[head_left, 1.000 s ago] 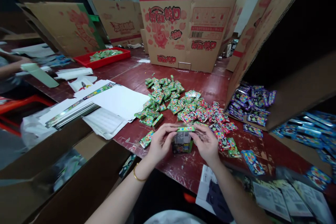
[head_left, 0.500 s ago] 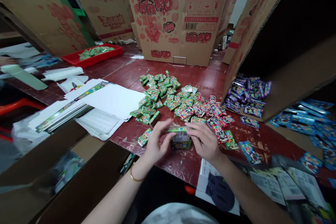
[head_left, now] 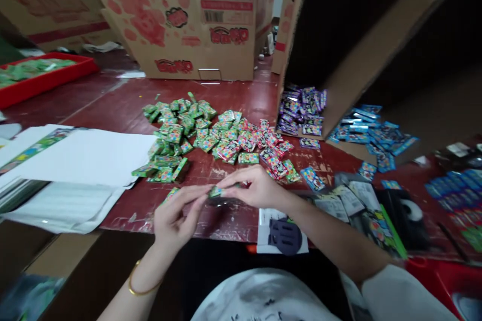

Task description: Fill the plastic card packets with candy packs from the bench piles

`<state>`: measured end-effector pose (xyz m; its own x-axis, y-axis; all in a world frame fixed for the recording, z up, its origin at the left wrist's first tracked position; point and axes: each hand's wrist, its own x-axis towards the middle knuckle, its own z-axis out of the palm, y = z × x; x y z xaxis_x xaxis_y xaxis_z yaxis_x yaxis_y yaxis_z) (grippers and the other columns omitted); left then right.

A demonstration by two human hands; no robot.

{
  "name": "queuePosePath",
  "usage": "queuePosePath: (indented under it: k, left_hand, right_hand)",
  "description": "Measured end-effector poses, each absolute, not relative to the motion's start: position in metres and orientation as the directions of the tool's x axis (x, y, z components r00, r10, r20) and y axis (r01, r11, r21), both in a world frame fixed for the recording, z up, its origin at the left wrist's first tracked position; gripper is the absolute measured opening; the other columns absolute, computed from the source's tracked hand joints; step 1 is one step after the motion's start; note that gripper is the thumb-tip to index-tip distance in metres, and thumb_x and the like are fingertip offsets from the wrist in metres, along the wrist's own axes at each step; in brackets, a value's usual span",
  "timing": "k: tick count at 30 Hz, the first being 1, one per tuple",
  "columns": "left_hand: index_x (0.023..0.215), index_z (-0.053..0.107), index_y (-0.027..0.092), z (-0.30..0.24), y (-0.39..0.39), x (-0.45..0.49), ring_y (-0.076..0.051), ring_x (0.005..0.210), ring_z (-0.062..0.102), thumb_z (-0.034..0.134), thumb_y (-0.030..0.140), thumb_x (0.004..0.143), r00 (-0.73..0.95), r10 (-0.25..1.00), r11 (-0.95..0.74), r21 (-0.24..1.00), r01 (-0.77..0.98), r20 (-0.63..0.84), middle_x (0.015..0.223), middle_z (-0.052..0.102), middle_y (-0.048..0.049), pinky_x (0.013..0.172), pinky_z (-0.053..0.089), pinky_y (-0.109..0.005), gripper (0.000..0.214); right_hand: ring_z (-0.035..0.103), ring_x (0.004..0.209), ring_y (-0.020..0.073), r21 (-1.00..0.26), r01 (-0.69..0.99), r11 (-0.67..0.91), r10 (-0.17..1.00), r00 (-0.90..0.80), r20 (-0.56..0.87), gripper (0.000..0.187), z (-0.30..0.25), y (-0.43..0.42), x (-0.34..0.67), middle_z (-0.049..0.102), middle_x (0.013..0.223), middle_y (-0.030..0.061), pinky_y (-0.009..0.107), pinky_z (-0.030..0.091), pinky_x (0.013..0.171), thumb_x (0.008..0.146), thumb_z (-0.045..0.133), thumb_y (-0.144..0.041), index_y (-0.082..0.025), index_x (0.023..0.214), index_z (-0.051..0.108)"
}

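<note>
Both my hands meet over the near edge of the red table (head_left: 113, 100). My left hand (head_left: 176, 213) and my right hand (head_left: 252, 188) pinch a small green box (head_left: 217, 193) between their fingertips; the box is blurred and mostly hidden. Just beyond lies a heap of small green packets (head_left: 176, 125), running into red packets (head_left: 263, 143) to the right. A gold bangle sits on my left wrist.
White sheets and flat printed cartons (head_left: 71, 160) lie at the left. A red tray (head_left: 45, 72) of green packets stands far left. Large cardboard boxes (head_left: 196, 15) line the back. An open box holds purple packets (head_left: 301, 110); blue packets (head_left: 376, 130) and printed cards (head_left: 354, 200) lie right.
The view has swung right and down. My hands with the small box have drawn nearer to me and to the table's edge; the left hand has dropped lower.
</note>
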<state>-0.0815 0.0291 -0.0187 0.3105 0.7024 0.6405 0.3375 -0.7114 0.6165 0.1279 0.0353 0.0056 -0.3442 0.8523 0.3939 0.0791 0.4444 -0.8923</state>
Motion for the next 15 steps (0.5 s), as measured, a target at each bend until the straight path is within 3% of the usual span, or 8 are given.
queuePosePath:
  k: [3, 5, 8, 11, 15]
  left_hand:
    - [0.095, 0.066, 0.019, -0.022, 0.028, -0.076, -0.018, 0.086, 0.067, 0.061, 0.009, 0.081, 0.217, 0.728, -0.684, 0.668, 0.294, 0.651, 0.093, 0.071, -0.0049, 0.078, 0.054, -0.032, 0.018]
    - [0.094, 0.066, 0.018, -0.026, 0.028, -0.076, -0.019, 0.091, 0.066, 0.057, 0.01, 0.084, 0.258, 0.705, -0.709, 0.655, 0.262, 0.66, 0.1, 0.069, -0.0072, 0.079, 0.054, -0.034, 0.015]
    - [0.1, 0.064, 0.017, -0.038, 0.031, -0.079, -0.023, 0.099, 0.065, 0.055, 0.015, 0.086, 0.355, 0.628, -0.777, 0.588, 0.226, 0.693, 0.113, 0.065, -0.012, 0.08, 0.055, -0.037, 0.016]
    - [0.109, 0.058, 0.02, -0.055, 0.036, -0.077, -0.022, 0.098, 0.066, 0.062, 0.01, 0.081, 0.336, 0.571, -0.819, 0.547, 0.173, 0.749, 0.111, 0.066, -0.0104, 0.079, 0.056, -0.035, 0.029]
    - [0.119, 0.044, 0.025, -0.077, 0.04, -0.062, -0.018, 0.098, 0.065, 0.063, 0.0, 0.078, 0.268, 0.568, -0.818, 0.571, 0.075, 0.778, 0.109, 0.064, -0.0079, 0.076, 0.057, -0.032, 0.052]
  right_hand:
    - [0.07, 0.081, 0.0189, -0.938, 0.048, 0.344, 0.891, -0.332, 0.31, 0.012, 0.007, 0.039, 0.132, 0.074, 0.086, 0.0034, 0.031, 0.056, 0.077, 0.077, 0.07, -0.021, -0.018, 0.088, 0.074]
    - [0.07, 0.082, 0.0185, -0.938, 0.036, 0.344, 0.893, -0.321, 0.315, 0.01, 0.007, 0.04, 0.134, 0.074, 0.084, 0.0034, 0.031, 0.056, 0.079, 0.076, 0.071, -0.02, -0.018, 0.085, 0.074]
    - [0.069, 0.083, 0.0185, -0.873, 0.046, 0.486, 0.839, -0.302, 0.452, 0.007, 0.0, 0.038, 0.134, 0.073, 0.086, 0.0061, 0.031, 0.056, 0.08, 0.079, 0.068, -0.019, -0.016, 0.084, 0.073]
    - [0.067, 0.092, 0.0187, -0.702, 0.093, 0.706, 0.698, -0.258, 0.668, 0.012, -0.016, 0.032, 0.13, 0.071, 0.099, 0.011, 0.032, 0.055, 0.085, 0.085, 0.061, -0.017, -0.015, 0.089, 0.071]
    - [0.063, 0.1, 0.0182, -0.597, 0.202, 0.776, 0.63, -0.275, 0.726, 0.016, -0.027, 0.027, 0.127, 0.068, 0.106, 0.0116, 0.033, 0.053, 0.088, 0.088, 0.054, -0.013, -0.017, 0.095, 0.068]
